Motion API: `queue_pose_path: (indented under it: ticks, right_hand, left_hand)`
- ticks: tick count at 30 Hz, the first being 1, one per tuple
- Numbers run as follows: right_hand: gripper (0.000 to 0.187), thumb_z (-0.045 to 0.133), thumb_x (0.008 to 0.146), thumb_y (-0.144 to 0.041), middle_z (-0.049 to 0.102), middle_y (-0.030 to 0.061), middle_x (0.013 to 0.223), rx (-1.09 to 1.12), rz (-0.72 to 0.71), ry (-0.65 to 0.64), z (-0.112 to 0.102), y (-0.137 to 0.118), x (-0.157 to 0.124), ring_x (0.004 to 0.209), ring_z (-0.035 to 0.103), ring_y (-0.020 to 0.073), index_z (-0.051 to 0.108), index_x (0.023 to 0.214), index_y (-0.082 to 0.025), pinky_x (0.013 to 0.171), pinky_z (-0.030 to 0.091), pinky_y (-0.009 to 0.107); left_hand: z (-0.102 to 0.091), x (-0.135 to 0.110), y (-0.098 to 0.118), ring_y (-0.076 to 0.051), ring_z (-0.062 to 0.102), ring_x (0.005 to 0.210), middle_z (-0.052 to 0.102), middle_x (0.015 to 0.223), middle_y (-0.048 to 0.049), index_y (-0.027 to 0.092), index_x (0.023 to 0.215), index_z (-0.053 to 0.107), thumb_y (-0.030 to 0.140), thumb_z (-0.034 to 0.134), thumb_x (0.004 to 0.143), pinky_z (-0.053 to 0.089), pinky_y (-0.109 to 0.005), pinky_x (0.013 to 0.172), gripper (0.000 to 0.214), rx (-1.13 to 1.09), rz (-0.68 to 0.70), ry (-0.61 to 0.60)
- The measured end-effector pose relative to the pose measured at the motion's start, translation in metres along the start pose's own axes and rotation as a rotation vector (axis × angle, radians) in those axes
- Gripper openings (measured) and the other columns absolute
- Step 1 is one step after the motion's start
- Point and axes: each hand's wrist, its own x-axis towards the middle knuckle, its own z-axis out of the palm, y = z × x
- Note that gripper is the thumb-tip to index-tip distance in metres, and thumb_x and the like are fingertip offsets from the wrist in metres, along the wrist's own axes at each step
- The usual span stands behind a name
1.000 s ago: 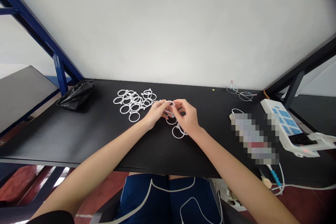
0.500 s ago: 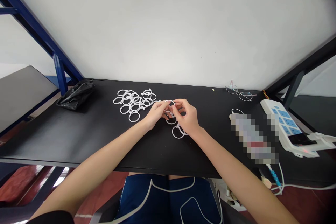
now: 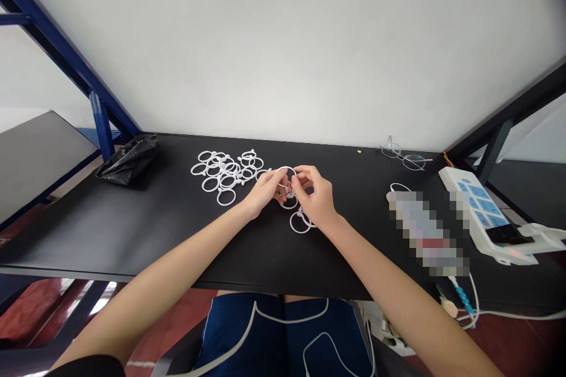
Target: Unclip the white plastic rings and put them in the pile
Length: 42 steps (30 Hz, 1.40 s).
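Note:
My left hand (image 3: 264, 191) and my right hand (image 3: 315, 197) meet over the middle of the black table (image 3: 177, 230), both pinching one white plastic ring (image 3: 286, 172) held just above the surface. A heap of several white rings (image 3: 225, 171) lies to the left of my left hand. A few more white rings (image 3: 299, 221) lie beneath and just in front of my right hand, partly hidden by it.
A crumpled black bag (image 3: 128, 159) sits at the far left of the table. Eyeglasses (image 3: 407, 156) lie at the back right. A white power strip (image 3: 484, 212) and a blurred object (image 3: 427, 232) occupy the right side, with cables hanging off the front edge.
The fingers of both hands have shifted slightly on the ring, which sits a little higher. The arms and the ring piles have not moved.

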Motion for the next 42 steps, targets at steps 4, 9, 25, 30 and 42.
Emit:
queue_pose_path:
  ticks: [4, 9, 25, 30, 42]
  right_hand:
    - [0.012, 0.055, 0.09, -0.026, 0.072, 0.0001, 0.073, -0.008, -0.015, 0.006, -0.0004, 0.0008, 0.0003, 0.056, 0.065, 0.0141, 0.057, 0.101, -0.022, 0.054, 0.053, 0.024]
    - [0.013, 0.054, 0.091, -0.026, 0.072, 0.0001, 0.074, -0.02, -0.018, 0.023, -0.0009, 0.0002, 0.0001, 0.055, 0.065, 0.0141, 0.056, 0.103, -0.023, 0.055, 0.053, 0.025]
    - [0.014, 0.053, 0.092, -0.028, 0.071, 0.0023, 0.079, 0.008, 0.003, 0.073, -0.0005, 0.0004, 0.0002, 0.063, 0.069, 0.016, 0.055, 0.105, -0.022, 0.057, 0.055, 0.027]
    - [0.015, 0.053, 0.093, -0.03, 0.072, 0.0026, 0.079, 0.013, 0.006, 0.089, -0.0006, 0.0006, 0.0001, 0.064, 0.069, 0.0165, 0.056, 0.105, -0.023, 0.056, 0.055, 0.027]
    - [0.014, 0.052, 0.094, -0.03, 0.072, 0.0045, 0.081, 0.01, 0.036, 0.134, -0.0026, 0.0, 0.0021, 0.068, 0.07, 0.0178, 0.06, 0.101, -0.021, 0.06, 0.056, 0.029]
  left_hand:
    - [0.0012, -0.0004, 0.0009, -0.008, 0.054, 0.047, 0.056, 0.066, 0.0004, 0.015, 0.071, 0.052, 0.058, 0.054, 0.087, 0.046, -0.02, 0.047, 0.045, -0.004, -0.017, 0.005]
    - [0.0009, -0.0007, 0.0007, -0.006, 0.051, 0.046, 0.056, 0.067, 0.001, 0.016, 0.073, 0.053, 0.058, 0.057, 0.085, 0.046, -0.019, 0.047, 0.044, 0.015, 0.007, 0.001]
    - [0.0019, -0.0042, 0.005, -0.004, 0.046, 0.047, 0.053, 0.064, 0.0057, 0.017, 0.079, 0.05, 0.042, 0.073, 0.076, 0.043, -0.018, 0.049, 0.034, 0.005, 0.057, -0.032]
    - [0.0003, -0.0033, 0.0034, -0.004, 0.047, 0.048, 0.055, 0.065, 0.0055, 0.017, 0.081, 0.053, 0.038, 0.075, 0.074, 0.044, -0.018, 0.05, 0.032, -0.011, 0.048, -0.041]
    - [-0.0011, -0.0046, 0.0042, -0.009, 0.063, 0.064, 0.067, 0.092, -0.0035, 0.016, 0.086, 0.063, 0.043, 0.072, 0.078, 0.051, -0.019, 0.055, 0.03, -0.043, 0.046, -0.035]
